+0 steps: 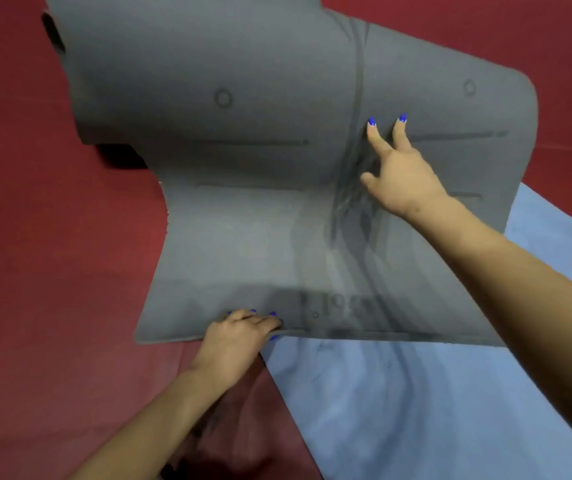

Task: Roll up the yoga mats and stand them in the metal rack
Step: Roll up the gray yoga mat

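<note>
Red carpeted floor [52, 237] was spread beneath a grey foam yoga mat [243, 220], running lengthwise away. Its near edge, overlapping a blue mat [416, 393], was pinched by the nearer left hand [239, 334]; farther up, the right hand [402, 174] was pressed flat, fingers spread.

And here's the count: 2 yoga mats in play, 1 grey mat [243, 220] filling the centre and top of the frame, 1 blue mat [416, 410] at lower right. 2 hands working, left hand [236, 337] low centre, right hand [402, 178] centre right.
</note>
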